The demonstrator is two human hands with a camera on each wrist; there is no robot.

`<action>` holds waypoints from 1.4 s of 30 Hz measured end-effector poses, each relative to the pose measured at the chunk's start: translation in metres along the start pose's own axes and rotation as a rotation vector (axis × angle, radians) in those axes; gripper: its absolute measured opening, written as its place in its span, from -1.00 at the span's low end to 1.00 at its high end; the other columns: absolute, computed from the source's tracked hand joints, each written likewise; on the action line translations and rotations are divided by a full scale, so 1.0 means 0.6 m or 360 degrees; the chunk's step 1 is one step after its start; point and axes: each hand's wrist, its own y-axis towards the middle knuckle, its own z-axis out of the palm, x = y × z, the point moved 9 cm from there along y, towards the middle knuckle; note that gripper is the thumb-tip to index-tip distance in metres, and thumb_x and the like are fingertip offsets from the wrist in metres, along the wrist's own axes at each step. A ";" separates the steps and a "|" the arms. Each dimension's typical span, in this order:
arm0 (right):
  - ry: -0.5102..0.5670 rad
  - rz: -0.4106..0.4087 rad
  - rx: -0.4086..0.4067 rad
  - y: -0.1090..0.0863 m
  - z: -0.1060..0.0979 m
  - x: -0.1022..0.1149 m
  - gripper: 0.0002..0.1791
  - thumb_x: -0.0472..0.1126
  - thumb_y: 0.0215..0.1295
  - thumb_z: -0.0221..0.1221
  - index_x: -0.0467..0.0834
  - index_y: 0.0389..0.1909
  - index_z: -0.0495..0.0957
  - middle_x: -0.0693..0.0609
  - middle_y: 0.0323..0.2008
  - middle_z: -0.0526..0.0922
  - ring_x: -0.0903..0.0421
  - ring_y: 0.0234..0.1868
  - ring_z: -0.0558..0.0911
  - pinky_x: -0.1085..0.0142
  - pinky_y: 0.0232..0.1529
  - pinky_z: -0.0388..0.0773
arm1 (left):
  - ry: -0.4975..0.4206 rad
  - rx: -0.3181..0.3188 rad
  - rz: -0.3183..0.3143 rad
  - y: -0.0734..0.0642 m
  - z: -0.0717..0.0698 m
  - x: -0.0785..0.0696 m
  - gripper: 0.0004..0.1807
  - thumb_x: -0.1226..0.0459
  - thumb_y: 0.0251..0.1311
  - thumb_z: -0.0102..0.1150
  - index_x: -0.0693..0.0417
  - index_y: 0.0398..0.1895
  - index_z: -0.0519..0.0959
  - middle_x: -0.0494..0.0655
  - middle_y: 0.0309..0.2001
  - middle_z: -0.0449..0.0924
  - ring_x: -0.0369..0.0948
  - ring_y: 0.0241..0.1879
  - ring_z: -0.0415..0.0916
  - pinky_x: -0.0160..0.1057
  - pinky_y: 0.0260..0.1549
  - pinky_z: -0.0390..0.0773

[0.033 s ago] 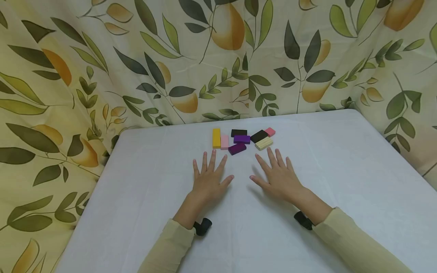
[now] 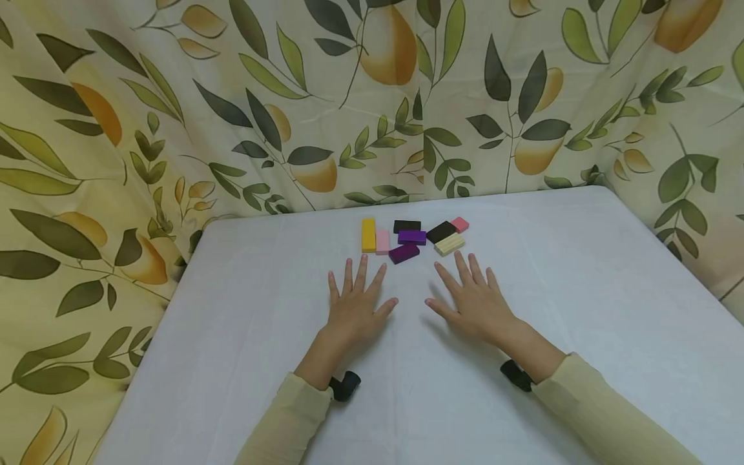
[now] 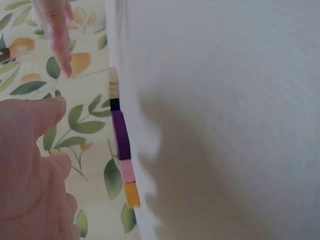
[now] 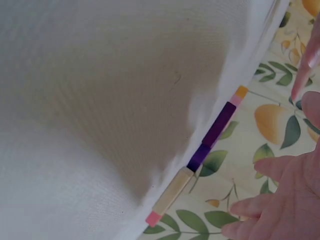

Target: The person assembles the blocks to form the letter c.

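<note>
Fingers spread and palm down, my left hand [image 2: 354, 310] hovers over the table and holds nothing. My right hand [image 2: 476, 307] is spread the same way, also holding nothing. Just beyond the fingertips lie several small rectangular blocks in a loose cluster. Nearest the left hand are a yellow block [image 2: 369, 236], a light pink block [image 2: 382, 242] and a dark purple block [image 2: 404, 253]. A ridged cream block [image 2: 449, 244] lies just past the right fingertips. Behind are a violet block [image 2: 412, 237], two black blocks [image 2: 407, 227] and a coral pink block [image 2: 460, 225].
A white cloth [image 2: 232, 323] covers the table. Behind and beside it hangs a curtain [image 2: 372, 148] printed with leaves and fruit. Dark wrist cameras [image 2: 345, 386] sit under both wrists, by the beige sleeves [image 2: 293, 413].
</note>
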 end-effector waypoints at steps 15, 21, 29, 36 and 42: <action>0.0072 -0.0056 -0.0010 0.025 -0.003 0.008 -0.18 0.28 0.27 -0.07 -0.16 0.39 0.08 -0.36 0.36 -0.07 -0.33 0.34 -0.13 -0.20 0.21 -0.10 | -0.0001 -0.0003 0.0025 0.017 -0.004 0.015 -0.26 -0.25 0.27 -0.36 -0.25 0.45 -0.16 0.01 0.44 -0.44 0.05 0.37 -0.56 0.20 0.18 -0.49; 0.0076 -0.0137 -0.0043 0.077 -0.007 0.017 -0.24 0.17 0.29 -0.01 -0.22 0.36 0.13 -0.37 0.33 0.03 -0.34 0.31 -0.01 -0.12 0.24 -0.02 | 0.0039 -0.0018 0.0062 0.073 -0.012 0.041 -0.29 -0.21 0.30 -0.36 -0.22 0.45 -0.12 0.03 0.44 -0.41 0.06 0.38 -0.49 0.16 0.21 -0.42; 0.0023 -0.0166 0.0070 0.133 0.022 0.025 -0.34 -0.04 0.30 0.07 -0.28 0.32 0.18 -0.35 0.31 0.10 -0.32 0.31 0.03 -0.08 0.24 0.01 | 0.0012 0.0080 0.0014 0.122 0.008 0.071 -0.35 -0.14 0.35 -0.39 -0.20 0.45 -0.13 0.04 0.44 -0.37 0.03 0.38 -0.46 0.15 0.21 -0.46; -0.0029 -0.0256 0.0038 0.161 0.032 0.034 -0.39 -0.21 0.21 0.17 -0.32 0.25 0.27 -0.34 0.25 0.23 -0.28 0.27 0.16 -0.05 0.23 0.08 | -0.0110 0.0133 0.0069 0.138 0.022 0.086 -0.36 -0.09 0.38 -0.43 -0.12 0.45 -0.12 0.05 0.44 -0.33 0.01 0.39 -0.44 0.12 0.23 -0.39; 0.0023 -0.0366 -0.0015 0.180 0.028 0.045 -0.57 -0.36 0.18 0.14 -0.34 0.10 0.43 -0.25 0.08 0.46 -0.15 0.17 0.37 0.06 0.18 0.23 | -0.0247 0.0070 0.0101 0.154 0.010 0.100 -0.37 0.00 0.40 -0.36 0.00 0.45 -0.10 0.09 0.43 -0.29 0.02 0.39 -0.33 0.01 0.27 -0.26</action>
